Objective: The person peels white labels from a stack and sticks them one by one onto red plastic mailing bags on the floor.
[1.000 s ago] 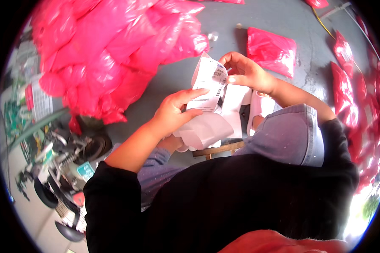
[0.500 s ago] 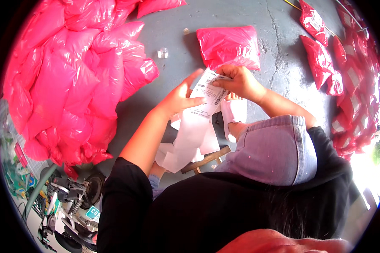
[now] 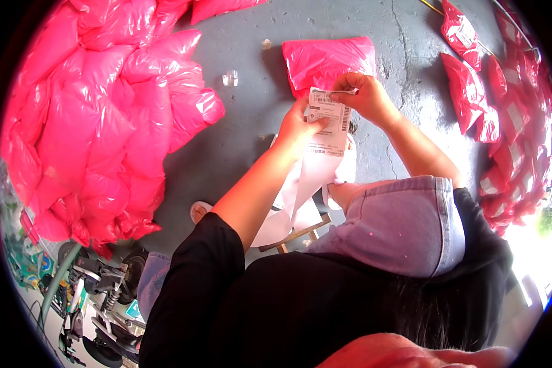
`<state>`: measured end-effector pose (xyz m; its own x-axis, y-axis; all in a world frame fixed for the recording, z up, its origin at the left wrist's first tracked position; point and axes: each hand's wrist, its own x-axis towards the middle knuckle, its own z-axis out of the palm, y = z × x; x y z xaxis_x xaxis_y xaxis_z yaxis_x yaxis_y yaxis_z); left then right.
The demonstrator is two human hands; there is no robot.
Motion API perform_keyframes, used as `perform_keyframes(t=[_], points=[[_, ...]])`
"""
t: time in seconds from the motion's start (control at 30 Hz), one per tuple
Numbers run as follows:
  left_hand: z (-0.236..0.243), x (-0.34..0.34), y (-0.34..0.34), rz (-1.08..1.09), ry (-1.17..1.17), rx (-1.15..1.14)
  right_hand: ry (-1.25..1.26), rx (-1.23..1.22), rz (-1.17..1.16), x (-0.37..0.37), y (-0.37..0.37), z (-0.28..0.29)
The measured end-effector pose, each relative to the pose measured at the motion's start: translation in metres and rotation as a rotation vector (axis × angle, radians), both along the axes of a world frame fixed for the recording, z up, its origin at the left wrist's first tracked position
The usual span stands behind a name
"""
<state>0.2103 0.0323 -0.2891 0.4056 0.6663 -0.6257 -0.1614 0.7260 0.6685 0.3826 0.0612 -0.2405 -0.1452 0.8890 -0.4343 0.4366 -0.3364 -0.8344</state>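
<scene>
A white printed label [image 3: 330,138] is held up between my hands, at the end of a long paper strip [image 3: 279,224] that hangs down between my legs. My left hand [image 3: 300,127] grips the label's left side, thumb lying on its face. My right hand [image 3: 364,99] pinches the top edge near the right corner. Just beyond, a single plump pink plastic parcel [image 3: 325,55] lies on the grey floor, partly behind my fingers. A small wooden stool or frame [image 3: 310,232] shows under the paper.
A large heap of pink parcels [image 3: 104,122] fills the left. More pink parcels [image 3: 463,89] line the right, beside a pale rod or cord. A scooter [image 3: 101,285] stands at the lower left. A small clear piece [image 3: 230,78] lies on the floor.
My hands and the label have moved away from my body toward the lone parcel. The left fingers have closed onto the label's edge. A sandalled foot now shows at the left.
</scene>
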Motion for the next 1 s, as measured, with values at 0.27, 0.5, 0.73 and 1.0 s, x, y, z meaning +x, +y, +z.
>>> perform_keyframes(t=[0.27,0.5,0.73,1.0], points=[[-0.029,-0.002,-0.008,-0.017,-0.005,-0.102,-0.405,0.371,-0.013,0.059,0.025,-0.07],[-0.008,-0.075,-0.025,0.005,-0.007,-0.286,-0.599,0.183,-0.247,0.019,0.001,-0.141],[-0.023,-0.1,-0.038,0.084,0.001,-0.342,-0.096,-0.41,-0.663,0.02,-0.002,-0.108],[-0.025,-0.074,-0.031,0.164,-0.019,-0.257,0.004,-0.389,-0.533,0.046,-0.005,-0.14]])
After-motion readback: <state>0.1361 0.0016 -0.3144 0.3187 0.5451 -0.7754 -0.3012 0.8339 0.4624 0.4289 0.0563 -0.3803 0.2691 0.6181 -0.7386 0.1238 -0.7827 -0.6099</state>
